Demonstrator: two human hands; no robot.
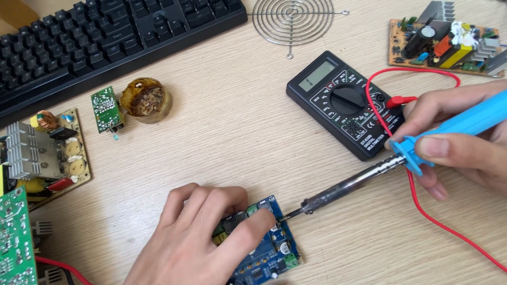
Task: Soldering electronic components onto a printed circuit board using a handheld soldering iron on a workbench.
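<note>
Lay flat on the wooden bench (237,126), low and near centre: a small blue circuit board (266,253), square-cut, crowded with dark parts, a round silvery can and green terminal blocks at its corners; was half hidden under the left hand (195,237), palm down, fingers pressed together on its upper face, forefinger tip close to the board's top edge; no pinching, only holding down flat.

Met that top edge with the tip of a soldering iron (364,179): dark scorched barrel, metal shaft, bright blue handle with a flared collar; slanted from upper right down to lower left; was pinched in the right hand (454,137) just behind the collar, thumb on top, fingers curled beneath; so the grip sat well apart from the board, joined to it only through the length of the shaft.

Rested behind the iron: a black multimeter (343,103) with red lead (449,227) trailing under the right hand; farther off, a black keyboard (105,37), wire fan guard (293,20), round copper coil (146,99), other boards.
</note>
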